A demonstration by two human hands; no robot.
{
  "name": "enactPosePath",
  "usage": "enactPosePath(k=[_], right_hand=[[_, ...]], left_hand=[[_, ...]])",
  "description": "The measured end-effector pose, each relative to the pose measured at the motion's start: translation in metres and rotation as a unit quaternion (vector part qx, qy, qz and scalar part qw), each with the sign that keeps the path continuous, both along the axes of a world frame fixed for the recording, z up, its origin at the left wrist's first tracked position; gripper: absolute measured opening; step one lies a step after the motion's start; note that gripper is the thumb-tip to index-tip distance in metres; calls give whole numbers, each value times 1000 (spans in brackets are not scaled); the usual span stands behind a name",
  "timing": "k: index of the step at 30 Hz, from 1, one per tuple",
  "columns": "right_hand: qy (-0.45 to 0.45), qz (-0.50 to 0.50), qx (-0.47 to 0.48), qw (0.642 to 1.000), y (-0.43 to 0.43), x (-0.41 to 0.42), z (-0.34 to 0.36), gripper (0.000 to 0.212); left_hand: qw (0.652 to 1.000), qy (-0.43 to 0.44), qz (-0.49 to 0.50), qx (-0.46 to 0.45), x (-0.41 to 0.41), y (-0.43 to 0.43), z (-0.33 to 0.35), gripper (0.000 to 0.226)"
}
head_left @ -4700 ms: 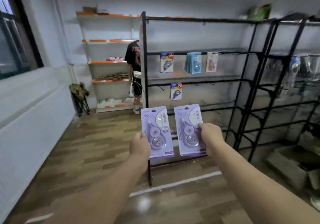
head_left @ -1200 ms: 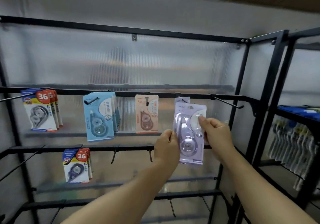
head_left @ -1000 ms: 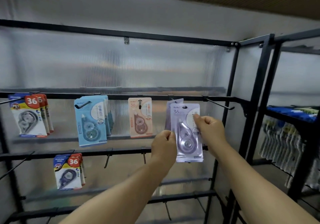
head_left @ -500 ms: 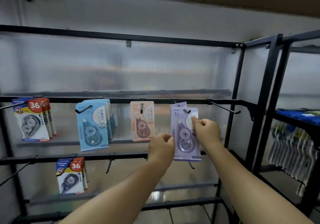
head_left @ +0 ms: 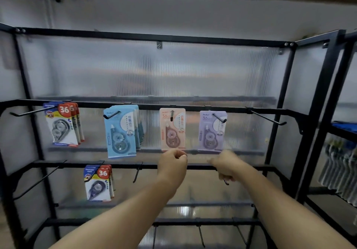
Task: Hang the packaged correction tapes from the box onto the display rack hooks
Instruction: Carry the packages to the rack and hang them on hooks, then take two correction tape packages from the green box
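The purple correction tape packs hang on a hook of the black display rack, rightmost in the upper row. My left hand is just below the pink pack, fingers curled, holding nothing. My right hand is blurred below the purple packs, fingers curled and empty, apart from the packs. The box is out of view.
Blue packs and "36" packs hang further left, more "36" packs one row down. A bare hook juts out right of the purple packs; other bare hooks stick out of the lower bars. A second rack stands at right.
Both hands have let go of the purple pack, which now hangs on the hook, and have dropped below the row of packs.
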State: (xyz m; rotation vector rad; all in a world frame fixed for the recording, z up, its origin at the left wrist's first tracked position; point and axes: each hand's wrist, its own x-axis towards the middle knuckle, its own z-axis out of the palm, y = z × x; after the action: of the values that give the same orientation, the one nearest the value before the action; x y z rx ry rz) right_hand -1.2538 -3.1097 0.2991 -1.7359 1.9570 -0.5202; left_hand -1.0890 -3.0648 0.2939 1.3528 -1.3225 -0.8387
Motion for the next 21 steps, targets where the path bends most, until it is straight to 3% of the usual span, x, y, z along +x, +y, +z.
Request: enactPosePath(k=[4, 10, 16, 21], right_hand=[[29, 121, 42, 991, 30, 22, -22, 36], [-28, 193, 48, 980, 62, 88, -33, 32], [30, 293, 26, 955, 98, 204, -27, 32], [109, 407, -11, 907, 162, 349, -25, 29]], left_hand=[[999, -16, -6, 30, -2, 14, -20, 14], [997, -20, 13, 80, 35, 58, -44, 18], [985, -53, 153, 53, 139, 109, -41, 24], [967, -21, 251, 48, 271, 191, -45, 22]])
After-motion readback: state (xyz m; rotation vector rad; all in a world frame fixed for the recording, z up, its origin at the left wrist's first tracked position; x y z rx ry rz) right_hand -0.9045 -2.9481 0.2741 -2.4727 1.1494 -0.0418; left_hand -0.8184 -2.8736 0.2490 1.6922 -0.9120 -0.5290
